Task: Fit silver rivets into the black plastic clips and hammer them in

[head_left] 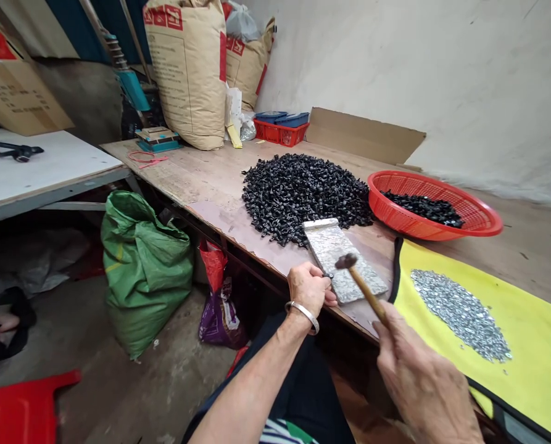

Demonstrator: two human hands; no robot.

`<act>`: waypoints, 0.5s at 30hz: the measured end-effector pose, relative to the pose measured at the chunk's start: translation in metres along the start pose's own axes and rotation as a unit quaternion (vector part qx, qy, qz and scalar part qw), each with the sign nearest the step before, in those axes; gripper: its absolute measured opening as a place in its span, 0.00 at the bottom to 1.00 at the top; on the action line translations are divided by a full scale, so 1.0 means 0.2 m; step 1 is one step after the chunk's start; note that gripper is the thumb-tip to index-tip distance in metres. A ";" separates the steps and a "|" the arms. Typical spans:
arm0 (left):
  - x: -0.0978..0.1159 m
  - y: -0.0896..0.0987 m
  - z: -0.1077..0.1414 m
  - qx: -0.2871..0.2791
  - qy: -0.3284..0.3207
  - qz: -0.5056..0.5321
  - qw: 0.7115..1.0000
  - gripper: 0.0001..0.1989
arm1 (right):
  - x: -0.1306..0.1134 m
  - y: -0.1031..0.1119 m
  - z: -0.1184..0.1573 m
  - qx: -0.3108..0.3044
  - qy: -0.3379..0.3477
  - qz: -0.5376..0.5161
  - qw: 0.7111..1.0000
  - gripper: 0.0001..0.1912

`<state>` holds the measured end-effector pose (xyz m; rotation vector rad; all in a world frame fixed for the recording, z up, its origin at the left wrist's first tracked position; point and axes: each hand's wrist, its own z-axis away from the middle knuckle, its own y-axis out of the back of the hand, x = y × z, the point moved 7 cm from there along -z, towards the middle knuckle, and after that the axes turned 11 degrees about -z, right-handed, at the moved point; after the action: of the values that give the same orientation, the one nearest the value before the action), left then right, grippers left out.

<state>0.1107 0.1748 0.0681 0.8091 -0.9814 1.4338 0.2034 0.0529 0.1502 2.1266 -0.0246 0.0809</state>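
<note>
We are gripping a small hammer (365, 287) firmly in our right hand (423, 376), and our left hand (308, 288) is pinching closed on a small black part (327, 275) just over a stone slab (349, 262), near the big pile of black parts (303, 197).

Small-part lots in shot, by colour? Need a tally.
Black: 2 (loose black heap on the bench; black batch in the red basket)
Silver: 1 (silver heap on the yellow cloth)
Total: 3
</note>
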 end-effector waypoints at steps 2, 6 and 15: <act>0.00 0.00 0.00 -0.002 0.000 -0.001 1.000 0.10 | 0.02 0.02 0.00 0.032 -0.023 -0.001 0.999 0.18; 0.00 0.00 0.00 0.002 -0.003 0.001 1.000 0.10 | -0.02 0.01 0.01 0.041 -0.026 0.002 0.999 0.17; 0.01 0.04 0.04 -0.028 -0.016 0.051 0.998 0.09 | 0.25 -0.28 -0.04 -0.138 -0.313 -0.457 0.821 0.14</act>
<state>0.1023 0.1694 0.0728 0.7519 -1.0949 1.4779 0.2551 0.0897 0.1096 1.5874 0.5599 -1.1199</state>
